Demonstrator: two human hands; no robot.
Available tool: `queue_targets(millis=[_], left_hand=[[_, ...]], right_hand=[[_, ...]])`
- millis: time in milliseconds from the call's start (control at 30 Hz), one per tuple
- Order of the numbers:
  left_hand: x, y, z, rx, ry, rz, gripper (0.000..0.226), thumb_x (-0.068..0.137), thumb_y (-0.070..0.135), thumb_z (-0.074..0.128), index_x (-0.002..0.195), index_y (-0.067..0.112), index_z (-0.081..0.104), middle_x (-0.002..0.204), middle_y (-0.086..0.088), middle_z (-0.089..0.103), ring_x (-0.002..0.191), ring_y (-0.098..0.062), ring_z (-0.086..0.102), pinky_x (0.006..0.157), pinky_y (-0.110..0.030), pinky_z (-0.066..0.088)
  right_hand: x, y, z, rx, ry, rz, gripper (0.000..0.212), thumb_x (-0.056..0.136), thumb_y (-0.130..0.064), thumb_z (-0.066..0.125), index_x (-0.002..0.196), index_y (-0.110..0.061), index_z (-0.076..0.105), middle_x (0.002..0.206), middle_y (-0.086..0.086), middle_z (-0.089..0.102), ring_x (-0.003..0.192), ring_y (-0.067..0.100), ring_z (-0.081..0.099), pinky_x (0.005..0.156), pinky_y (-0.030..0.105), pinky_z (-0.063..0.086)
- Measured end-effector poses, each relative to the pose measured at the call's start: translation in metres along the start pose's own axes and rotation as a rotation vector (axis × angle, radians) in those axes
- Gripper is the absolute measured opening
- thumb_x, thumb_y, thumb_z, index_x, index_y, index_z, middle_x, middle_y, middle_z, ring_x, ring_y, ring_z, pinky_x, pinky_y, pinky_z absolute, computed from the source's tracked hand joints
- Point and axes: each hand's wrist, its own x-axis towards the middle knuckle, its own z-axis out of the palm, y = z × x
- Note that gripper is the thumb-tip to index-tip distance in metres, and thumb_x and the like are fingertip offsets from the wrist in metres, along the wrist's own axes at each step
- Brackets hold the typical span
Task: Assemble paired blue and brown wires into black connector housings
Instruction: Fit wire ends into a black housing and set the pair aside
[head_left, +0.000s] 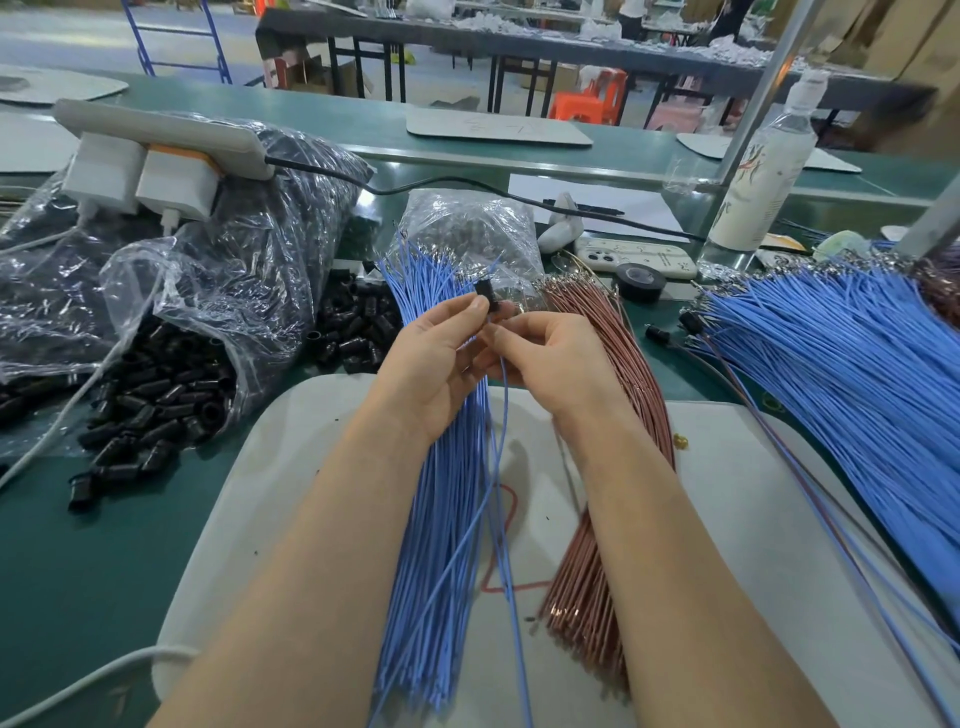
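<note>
**Blue wire going into a black housing**

Mid-insertion, I'd judge. Left hand (441, 358) pinches a small black housing (484, 294) betw. thumb & fingertips, held up over the wire bundles. Right hand (550, 358) pinches one blue wire (501, 467) just below it. Next: seat it fully, then add a wire from the brown bundle (576, 597). Housing looks short, dark, tube-like.

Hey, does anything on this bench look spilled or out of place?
Yes. Black housings have spilled out of the open bag at left and lie scattered loose on the green table. Behind them, a power strip with chargers sits tilted on a fuller bag rather than flat on the table.
</note>
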Motion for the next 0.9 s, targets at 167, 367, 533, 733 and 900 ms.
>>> queue_targets(millis=[167, 367, 533, 733, 900], left_hand=[[0.002, -0.0012, -0.0015, 0.031, 0.0, 0.059, 0.02, 0.097, 0.006, 0.044, 0.08, 0.009, 0.053, 0.043, 0.01, 0.06, 0.039, 0.005, 0.055, 0.04, -0.009, 0.041], [0.0015, -0.0004, -0.0006, 0.116, 0.012, 0.11, 0.022, 0.096, 0.007, 0.045, 0.077, 0.011, 0.054, 0.043, 0.013, 0.059, 0.04, 0.007, 0.054, 0.042, -0.007, 0.041], [0.0018, -0.0014, -0.0028, 0.165, 0.022, 0.127, 0.022, 0.095, 0.008, 0.047, 0.076, 0.012, 0.055, 0.044, 0.015, 0.059, 0.041, 0.007, 0.054, 0.044, -0.006, 0.04], [-0.0004, -0.0015, -0.0005, 0.203, 0.011, 0.139, 0.025, 0.095, 0.006, 0.047, 0.072, 0.014, 0.054, 0.041, 0.016, 0.056, 0.039, 0.008, 0.052, 0.042, -0.005, 0.039], [0.0007, -0.0021, -0.0007, 0.178, 0.01, 0.137, 0.025, 0.096, 0.006, 0.046, 0.073, 0.012, 0.054, 0.041, 0.014, 0.057, 0.038, 0.007, 0.052, 0.041, -0.006, 0.039]], right_hand=[[-0.0033, -0.0038, -0.0002, 0.048, -0.056, 0.005, 0.013, 0.092, -0.002, 0.058, 0.081, 0.002, 0.065, 0.064, 0.007, 0.063, 0.052, 0.006, 0.06, 0.056, 0.015, 0.052], [-0.0027, -0.0034, 0.0, 0.019, -0.05, 0.012, 0.018, 0.092, -0.005, 0.059, 0.075, -0.004, 0.066, 0.063, 0.006, 0.064, 0.059, 0.012, 0.06, 0.063, 0.02, 0.054], [-0.0011, -0.0024, 0.0001, 0.009, -0.035, 0.002, 0.02, 0.092, -0.003, 0.058, 0.073, -0.003, 0.066, 0.058, 0.002, 0.063, 0.051, 0.004, 0.061, 0.058, 0.016, 0.054], [0.0015, -0.0001, 0.001, -0.012, 0.022, -0.012, 0.019, 0.092, -0.011, 0.061, 0.078, -0.001, 0.069, 0.073, 0.014, 0.067, 0.068, 0.021, 0.064, 0.07, 0.033, 0.058], [-0.0004, -0.0006, 0.0004, -0.005, -0.003, -0.014, 0.019, 0.092, -0.01, 0.061, 0.074, -0.004, 0.068, 0.066, 0.008, 0.066, 0.063, 0.015, 0.063, 0.065, 0.023, 0.057]])
